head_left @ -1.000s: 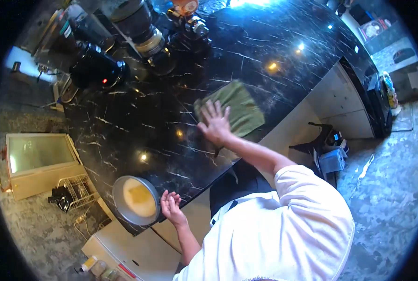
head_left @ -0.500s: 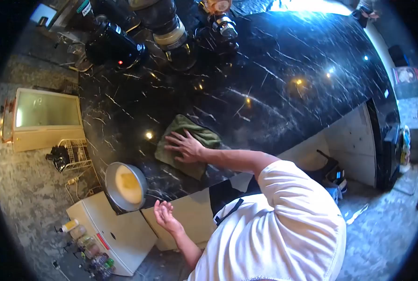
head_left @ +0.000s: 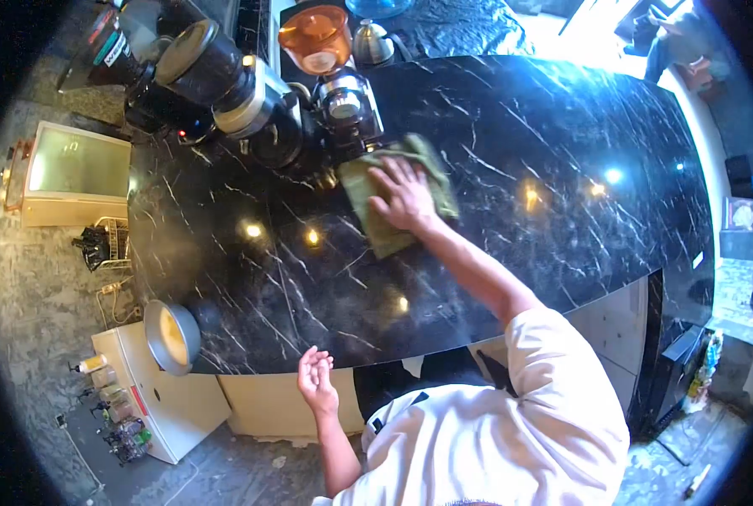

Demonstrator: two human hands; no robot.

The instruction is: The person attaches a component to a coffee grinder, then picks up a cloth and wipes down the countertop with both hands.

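My right hand lies flat with fingers spread on a green cloth, pressing it on the black marbled counter close to the coffee grinders. Raised at the counter's front edge is my left hand, its fingers loosely curled and nothing visible in it. To its left, a metal bowl with pale liquid and something yellow inside sits at the counter's left corner.
A grinder with an orange hopper, a larger dark grinder and a steel kettle stand at the back. Bottles are at the lower left. Another person is at the upper right.
The cloth under my right hand first moved left toward the bowl, then away to the back beside the grinders. My left hand stays near the front edge. The view has shifted.
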